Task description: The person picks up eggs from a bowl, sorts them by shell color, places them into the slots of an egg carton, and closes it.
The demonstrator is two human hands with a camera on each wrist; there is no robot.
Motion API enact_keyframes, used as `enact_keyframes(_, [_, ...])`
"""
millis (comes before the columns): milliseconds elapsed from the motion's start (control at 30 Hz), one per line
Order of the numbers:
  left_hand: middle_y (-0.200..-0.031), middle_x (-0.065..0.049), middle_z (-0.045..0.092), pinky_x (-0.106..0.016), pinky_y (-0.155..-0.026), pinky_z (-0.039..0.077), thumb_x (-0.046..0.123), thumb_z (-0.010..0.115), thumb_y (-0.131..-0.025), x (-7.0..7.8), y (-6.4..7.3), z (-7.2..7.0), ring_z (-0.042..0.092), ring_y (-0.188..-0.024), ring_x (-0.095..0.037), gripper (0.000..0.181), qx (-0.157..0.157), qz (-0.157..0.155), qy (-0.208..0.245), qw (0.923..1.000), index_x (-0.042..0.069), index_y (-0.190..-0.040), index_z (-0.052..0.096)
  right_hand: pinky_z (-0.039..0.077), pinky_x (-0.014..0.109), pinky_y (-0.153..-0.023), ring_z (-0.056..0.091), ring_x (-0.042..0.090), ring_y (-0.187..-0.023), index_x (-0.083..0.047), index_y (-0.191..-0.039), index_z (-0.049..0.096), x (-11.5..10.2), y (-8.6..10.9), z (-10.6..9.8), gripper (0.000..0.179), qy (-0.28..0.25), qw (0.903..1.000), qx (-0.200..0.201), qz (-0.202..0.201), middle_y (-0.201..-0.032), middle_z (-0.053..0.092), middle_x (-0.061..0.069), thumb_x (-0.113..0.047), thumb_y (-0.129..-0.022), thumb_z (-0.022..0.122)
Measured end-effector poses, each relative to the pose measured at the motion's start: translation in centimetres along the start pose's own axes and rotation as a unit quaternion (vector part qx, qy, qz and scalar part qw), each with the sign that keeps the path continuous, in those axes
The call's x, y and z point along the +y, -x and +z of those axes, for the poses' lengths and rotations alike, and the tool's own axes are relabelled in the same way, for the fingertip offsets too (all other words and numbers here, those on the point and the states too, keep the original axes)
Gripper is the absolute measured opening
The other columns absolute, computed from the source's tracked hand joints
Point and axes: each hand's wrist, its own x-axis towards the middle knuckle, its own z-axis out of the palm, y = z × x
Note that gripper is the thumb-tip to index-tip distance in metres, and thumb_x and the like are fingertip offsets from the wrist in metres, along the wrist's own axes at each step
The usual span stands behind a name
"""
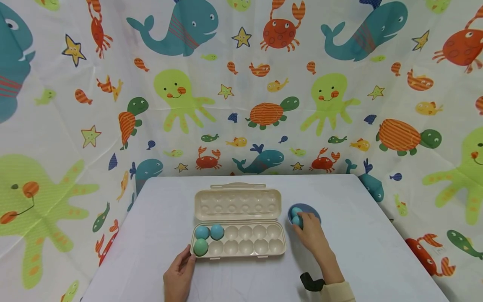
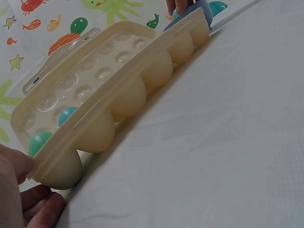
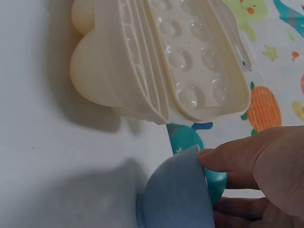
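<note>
A cream egg carton [image 1: 245, 258] lies open on the table, its lid [image 1: 237, 205] laid back behind the tray. Two blue eggs [image 1: 216, 232] sit at the left of its back row and one green egg [image 1: 201, 247] in the front left cup. My left hand [image 1: 180, 272] holds the carton's front left corner, thumb at the rim and fingers low against the cup. To the right stands a small blue bowl [image 3: 175, 190] with blue eggs [image 1: 296, 211] in it. My right hand [image 1: 312, 233] reaches into this bowl, thumb and fingers around a blue egg [image 3: 216, 184].
A white cloth covers the table [image 1: 151, 218]. Behind it and at both sides hangs a curtain [image 1: 226, 96] printed with sea animals. A black strap [image 1: 312, 282] shows at the right wrist, beside a beige sleeve [image 1: 337, 291].
</note>
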Motion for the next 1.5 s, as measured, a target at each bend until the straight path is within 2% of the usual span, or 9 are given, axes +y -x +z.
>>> enact_keyframes(400, [-0.128,-0.017,0.069,-0.003,-0.080,0.052,0.016,0.067,-0.097,0.1,0.0,0.0,0.054,-0.094,0.021,0.038,-0.006,-0.006,-0.002,1.0000,0.007,-0.133,0.063,0.050,0.061,-0.100,0.057,0.050,-0.116,0.012,-0.128,0.057,0.1,-0.6,-0.6,0.043,0.004,0.9996,-0.026,0.010,-0.122,0.062,0.034,-0.015,-0.095,0.064])
enact_keyframes(633, [-0.128,-0.017,0.069,-0.005,-0.081,0.053,0.016,0.067,-0.097,0.2,0.0,0.0,0.054,-0.093,0.020,0.038,-0.005,-0.007,-0.007,0.9999,0.007,-0.134,0.063,0.050,0.062,-0.099,0.056,0.053,-0.116,0.014,-0.127,0.056,0.5,-0.7,-0.2,0.043,0.017,0.9996,-0.017,-0.015,-0.121,0.061,0.036,-0.014,-0.096,0.064])
enact_keyframes(900, [-0.126,-0.017,0.070,-0.002,-0.079,0.051,0.014,0.068,-0.096,0.2,0.0,0.0,0.055,-0.093,0.020,0.038,0.000,-0.005,0.004,1.0000,0.006,-0.132,0.064,0.051,0.062,-0.098,0.056,0.053,-0.117,0.015,-0.128,0.054,1.0,-0.5,0.4,0.046,0.013,0.9997,0.007,-0.020,-0.123,0.060,0.037,-0.017,-0.096,0.063])
enact_keyframes(1167, [-0.126,-0.017,0.070,-0.001,-0.079,0.050,0.013,0.067,-0.096,0.1,0.1,-0.1,0.054,-0.092,0.020,0.037,0.002,-0.004,0.001,1.0000,0.006,-0.132,0.064,0.057,0.057,-0.087,0.066,0.046,-0.104,0.010,-0.122,0.062,1.2,-0.4,0.6,0.049,0.045,0.9963,0.069,-0.025,-0.115,0.068,0.031,-0.026,-0.090,0.070])
enact_keyframes(1500, [-0.128,-0.016,0.069,-0.004,-0.080,0.053,0.015,0.066,-0.097,0.4,0.1,0.0,0.053,-0.092,0.021,0.038,-0.002,-0.011,-0.012,0.9999,0.007,-0.134,0.063,0.058,0.057,-0.086,0.067,0.044,-0.104,0.009,-0.122,0.064,1.0,-0.5,0.3,0.048,0.019,0.9959,0.089,-0.002,-0.117,0.067,0.030,-0.027,-0.089,0.070])
